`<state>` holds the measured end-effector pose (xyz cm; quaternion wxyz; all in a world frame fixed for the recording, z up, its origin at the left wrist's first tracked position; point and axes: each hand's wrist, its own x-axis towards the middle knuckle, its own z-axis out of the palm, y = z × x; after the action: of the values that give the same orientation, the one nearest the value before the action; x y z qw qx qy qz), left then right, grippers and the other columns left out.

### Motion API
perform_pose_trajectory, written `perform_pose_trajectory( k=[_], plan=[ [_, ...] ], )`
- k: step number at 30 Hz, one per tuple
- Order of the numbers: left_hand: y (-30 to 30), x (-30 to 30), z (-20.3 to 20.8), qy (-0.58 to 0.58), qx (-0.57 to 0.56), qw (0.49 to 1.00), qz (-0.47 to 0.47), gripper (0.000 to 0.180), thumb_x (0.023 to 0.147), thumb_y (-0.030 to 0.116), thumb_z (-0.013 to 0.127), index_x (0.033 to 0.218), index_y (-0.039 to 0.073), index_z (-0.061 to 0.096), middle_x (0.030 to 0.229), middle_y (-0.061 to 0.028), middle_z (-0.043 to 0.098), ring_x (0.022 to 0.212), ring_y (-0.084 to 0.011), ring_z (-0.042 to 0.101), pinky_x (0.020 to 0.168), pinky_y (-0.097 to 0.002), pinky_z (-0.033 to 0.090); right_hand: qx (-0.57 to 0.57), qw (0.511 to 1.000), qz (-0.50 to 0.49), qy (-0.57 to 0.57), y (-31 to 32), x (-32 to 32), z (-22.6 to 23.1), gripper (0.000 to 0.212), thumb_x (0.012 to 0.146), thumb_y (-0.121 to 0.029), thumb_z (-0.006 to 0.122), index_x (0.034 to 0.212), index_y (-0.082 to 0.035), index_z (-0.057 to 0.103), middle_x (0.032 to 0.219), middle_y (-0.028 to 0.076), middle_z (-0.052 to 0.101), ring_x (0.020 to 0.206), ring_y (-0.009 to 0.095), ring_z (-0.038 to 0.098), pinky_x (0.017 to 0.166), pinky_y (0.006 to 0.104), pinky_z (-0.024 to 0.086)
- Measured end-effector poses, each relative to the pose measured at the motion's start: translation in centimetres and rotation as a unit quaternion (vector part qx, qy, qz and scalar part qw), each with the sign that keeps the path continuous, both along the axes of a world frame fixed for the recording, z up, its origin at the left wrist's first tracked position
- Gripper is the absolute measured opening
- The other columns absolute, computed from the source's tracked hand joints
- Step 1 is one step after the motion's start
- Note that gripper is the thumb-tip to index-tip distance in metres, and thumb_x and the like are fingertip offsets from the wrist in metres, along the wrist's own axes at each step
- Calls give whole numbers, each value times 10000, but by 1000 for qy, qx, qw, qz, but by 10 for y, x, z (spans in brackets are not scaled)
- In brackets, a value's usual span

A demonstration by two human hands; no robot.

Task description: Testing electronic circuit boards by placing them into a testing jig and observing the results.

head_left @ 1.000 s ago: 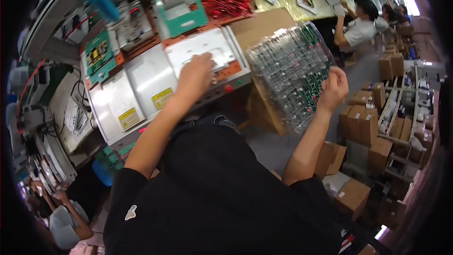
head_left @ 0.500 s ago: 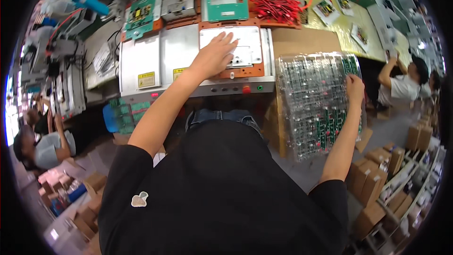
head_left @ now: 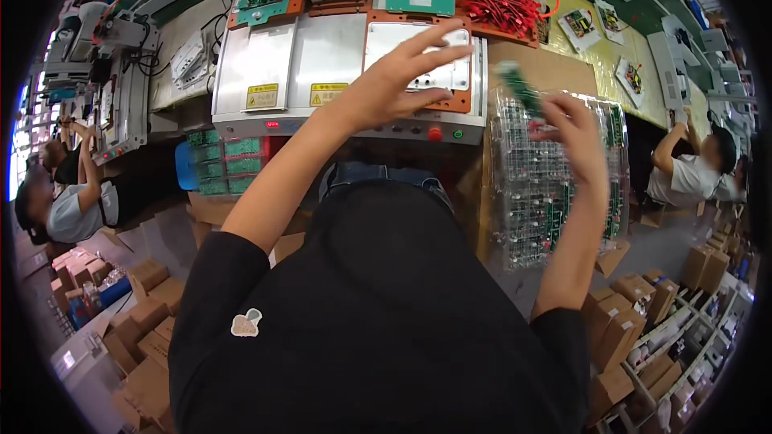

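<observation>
My left hand (head_left: 394, 84) hovers with fingers spread over a white plate (head_left: 384, 47) set in an orange-brown fixture (head_left: 460, 102) on the metal machine. Nothing is in it. Above the clear plastic tray (head_left: 505, 217), my right hand (head_left: 575, 133) has its fingers closed on a narrow green circuit board (head_left: 521, 88), blurred by motion. The board tilts up toward the machine, its far end free. Rows of small circuit boards (head_left: 555, 221) fill the tray's pockets.
A bundle of red leads (head_left: 498, 12) lies behind the fixture, beside a green frame (head_left: 420, 2). The machine's front panel carries a red button (head_left: 435, 134). Left of me sits a bin of green boards (head_left: 229, 165). Other people (head_left: 696, 161) work at both sides.
My right hand has lifted a circuit board from the tray's far right and moved left with it. My left hand has risen off the white plate, fingers spreading. The view has shifted slightly.
</observation>
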<state>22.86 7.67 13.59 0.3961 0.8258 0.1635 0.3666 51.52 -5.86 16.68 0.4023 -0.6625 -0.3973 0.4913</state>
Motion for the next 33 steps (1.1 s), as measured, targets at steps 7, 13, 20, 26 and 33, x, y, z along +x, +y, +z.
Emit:
perform_pose_trajectory(
  k=[7, 13, 20, 26, 33],
  plan=[
    [32, -15, -45, 47, -176, 978, 106, 181, 904, 105, 729, 1064, 23, 747, 932, -54, 716, 767, -108, 626, 667, -251, 510, 68, 994, 79, 39, 90, -67, -44, 322, 983, -231, 640, 1173, 29, 661, 937, 64, 672, 814, 114, 653, 669, 236, 542],
    [39, -11, -72, 164, -208, 950, 165, 226, 925, 187, 713, 1088, 34, 747, 835, -52, 712, 684, -111, 589, 646, -272, 494, 113, 963, 133, -205, 107, -64, -93, 243, 917, -179, 700, 1137, -82, 735, 862, 72, 707, 753, 124, 581, 710, 295, 490],
    [30, -19, -94, 160, -22, 978, 129, 257, 888, 42, 677, 1144, 34, 702, 1039, -92, 675, 902, -249, 659, 797, -323, 532, 155, 942, 164, -248, 100, -59, -101, 307, 884, -126, 735, 1188, -86, 711, 826, 36, 651, 723, 113, 551, 685, 274, 481],
    [19, -22, -88, 151, 43, 977, 147, 263, 876, 45, 690, 1139, 31, 700, 1118, -101, 667, 966, -282, 664, 859, -357, 540, 198, 933, 180, -240, 88, -63, -92, 324, 865, -101, 756, 1185, -78, 706, 857, 40, 640, 705, 117, 536, 669, 274, 477],
    [16, -25, -88, 125, 45, 982, 131, 270, 856, 83, 724, 1117, 22, 700, 1150, -114, 665, 1020, -302, 645, 905, -378, 525, 220, 931, 165, -242, 81, -60, -101, 293, 858, -116, 757, 1134, -42, 691, 918, 78, 653, 797, 153, 614, 738, 292, 517]
  ],
)
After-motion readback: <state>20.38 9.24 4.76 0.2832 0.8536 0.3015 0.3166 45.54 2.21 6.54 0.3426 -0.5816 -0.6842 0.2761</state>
